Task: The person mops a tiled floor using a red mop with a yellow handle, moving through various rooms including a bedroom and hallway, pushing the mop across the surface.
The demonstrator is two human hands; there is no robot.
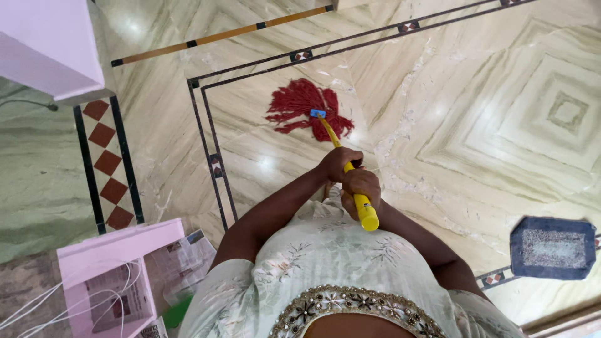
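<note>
Both hands grip the yellow mop handle (357,191), so its middle is hidden; left hand (339,164) is clenched farther along, right hand (360,186) clenched nearer the rounded end. The shaggy red mop head (300,109) rests on the glossy veined marble floor (476,125) ahead. A dark rectangular mat (552,247) lies right.

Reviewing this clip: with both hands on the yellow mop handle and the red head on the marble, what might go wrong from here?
1. The marble floor shines with glare; if wet, it may be slippery underfoot.
2. White cables and newspapers lie by the pink shelf; the red mop head might snag or wet them.
3. The left hand and right hand grip near the handle top, possibly limiting control.
</note>
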